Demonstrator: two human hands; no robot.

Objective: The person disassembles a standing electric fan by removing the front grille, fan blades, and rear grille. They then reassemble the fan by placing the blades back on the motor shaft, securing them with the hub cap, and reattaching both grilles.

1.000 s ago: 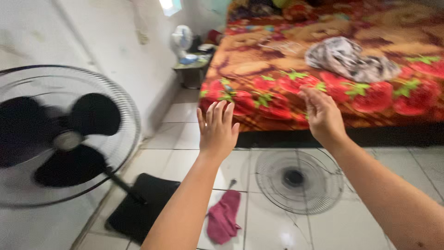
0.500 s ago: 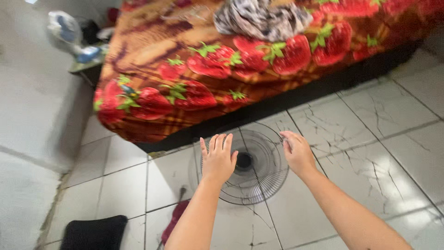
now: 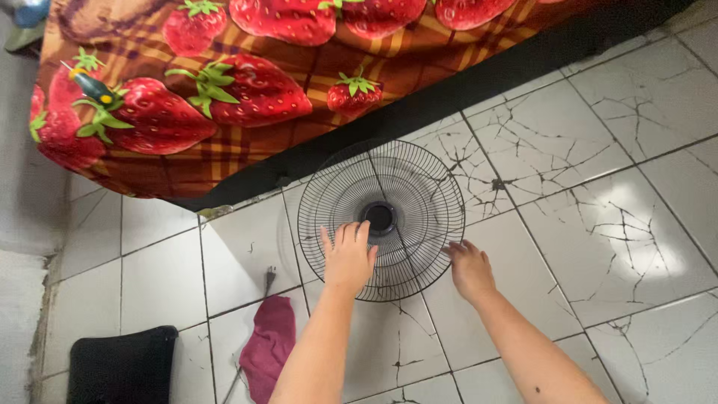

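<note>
Now my view tips down much further than it did a second ago: the standing fan and the top of the bed are gone from sight, and the round black wire fan grille (image 3: 381, 217) that lay small and far from my hands fills the middle of the white cracked tile floor (image 3: 598, 172). Both arms have dropped from chest height to the floor, so I judge that the reach has nearly closed on the grille.

My left hand (image 3: 348, 256) lies flat on the near part of the wire, fingers spread and pointing toward the dark hub; it holds nothing. My right hand (image 3: 470, 268) sits at the grille's near right rim, fingers loosely curled, touching or just short of the wire; I cannot tell which. It grips nothing either.

The grille lies flat just in front of the bed with its strawberry-printed blanket (image 3: 224, 82). A crumpled magenta cloth (image 3: 268, 346) lies near left, with a black rectangular base (image 3: 123, 364) further left.
</note>
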